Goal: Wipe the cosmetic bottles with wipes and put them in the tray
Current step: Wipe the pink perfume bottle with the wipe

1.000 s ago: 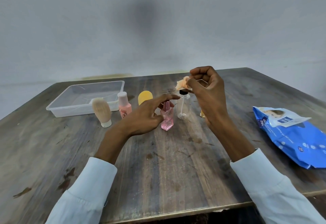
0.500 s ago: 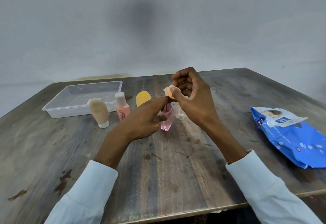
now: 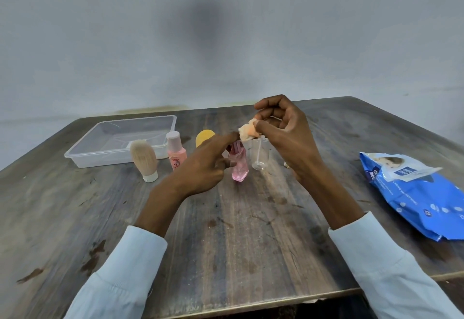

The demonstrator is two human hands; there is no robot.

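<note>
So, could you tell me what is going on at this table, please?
A person is getting ready to wipe cosmetic bottles. The right hand pinches a crumpled orange-white wipe above the bottles, and the left hand reaches its fingertips to the wipe. The pink bottle, clear bottle, beige bottle and pink-capped bottle stand on the table. None of them is in the clear tray yet. A blue wipes pack lies to the right.
</note>
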